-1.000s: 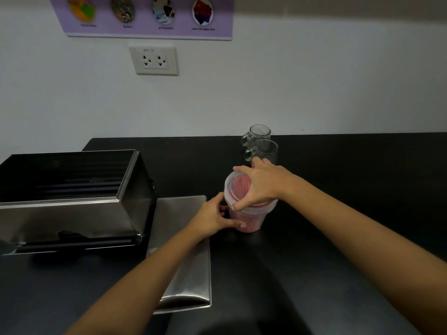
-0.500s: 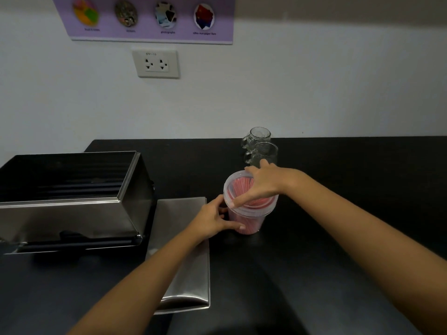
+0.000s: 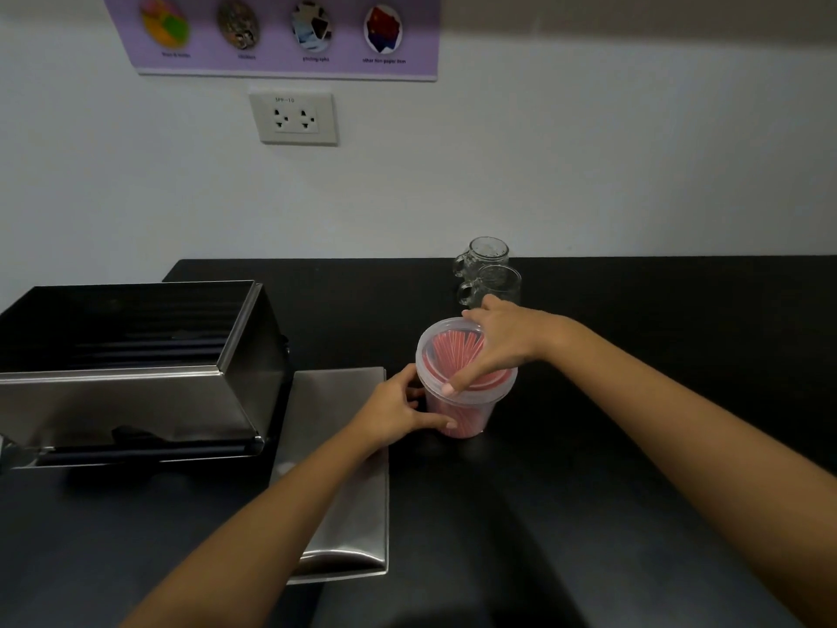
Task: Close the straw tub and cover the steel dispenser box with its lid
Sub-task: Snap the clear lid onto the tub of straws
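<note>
A clear round straw tub [image 3: 462, 417] full of red straws stands on the black counter, mid-frame. Its clear lid [image 3: 437, 355] lies on top of the rim. My right hand [image 3: 498, 342] lies flat across the lid, fingers spread, thumb tip at the near rim. My left hand [image 3: 398, 412] grips the tub's left side near its base. The open steel dispenser box [image 3: 136, 369] stands at the left. Its flat steel lid [image 3: 344, 469] lies on the counter between the box and the tub, partly under my left forearm.
Two glass mugs [image 3: 491, 276] stand just behind the tub, close to my right hand's fingertips. The black counter [image 3: 634, 333] runs right and toward me. A white wall with a socket [image 3: 293, 117] and a purple poster rises behind.
My right hand has slid a little across the lid, its thumb now pressing the near rim. My left hand keeps its grip on the tub. The view has tilted slightly.
</note>
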{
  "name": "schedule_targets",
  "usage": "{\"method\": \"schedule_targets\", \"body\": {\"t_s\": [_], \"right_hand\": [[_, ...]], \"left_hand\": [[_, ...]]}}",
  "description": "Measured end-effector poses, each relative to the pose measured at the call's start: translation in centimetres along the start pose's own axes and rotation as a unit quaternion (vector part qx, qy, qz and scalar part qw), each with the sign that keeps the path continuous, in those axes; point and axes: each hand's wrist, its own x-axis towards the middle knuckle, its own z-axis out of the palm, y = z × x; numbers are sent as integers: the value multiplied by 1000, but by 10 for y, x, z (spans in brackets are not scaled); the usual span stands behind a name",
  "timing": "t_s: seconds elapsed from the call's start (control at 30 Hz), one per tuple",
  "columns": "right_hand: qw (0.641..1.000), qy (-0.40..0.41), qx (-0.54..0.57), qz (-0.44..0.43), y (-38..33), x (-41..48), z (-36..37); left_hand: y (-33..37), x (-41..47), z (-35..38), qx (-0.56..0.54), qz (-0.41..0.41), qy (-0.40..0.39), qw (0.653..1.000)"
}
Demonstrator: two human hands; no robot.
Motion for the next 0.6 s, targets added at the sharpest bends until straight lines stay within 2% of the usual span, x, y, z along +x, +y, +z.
{"method": "schedule_targets", "body": {"t_s": [0.3, 0.4, 0.53, 0.6], "right_hand": [[995, 67, -54, 50, -6, 0, 12], [998, 54, -38, 15, -2, -1, 8], [996, -29, 40, -69, 10, 0, 1], [996, -18, 33, -83, 14, 1, 4]], "left_hand": [[2, 0, -2, -4, -6, -14, 1000], [3, 0, -3, 4, -12, -18, 1000], [2, 0, -3, 6, -13, -10, 1000], [1, 0, -2, 8, -12, -6, 1000]]}}
